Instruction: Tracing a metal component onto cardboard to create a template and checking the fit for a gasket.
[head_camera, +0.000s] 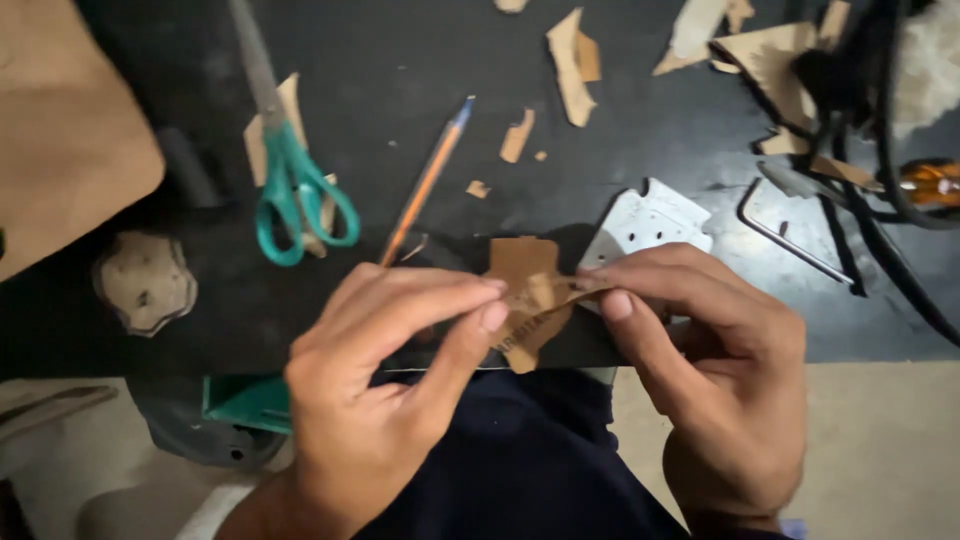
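— What have I got hold of?

— A small, irregular piece of brown cardboard (528, 290), held just above the near edge of the black desk (400, 80). Your left hand (385, 390) pinches its left side between thumb and fingers; your right hand (700, 365) pinches its right side the same way.

— What lies close by?

— Just behind your right fingers, a pale perforated metal plate (648, 222) rests on the desk. Left of the cardboard lies an orange pencil with a blue end (428, 180), then teal-handled scissors (290, 180). To the right, a bent metal hex key (790, 238). Brown cardboard scraps (572, 62) are scattered further back.
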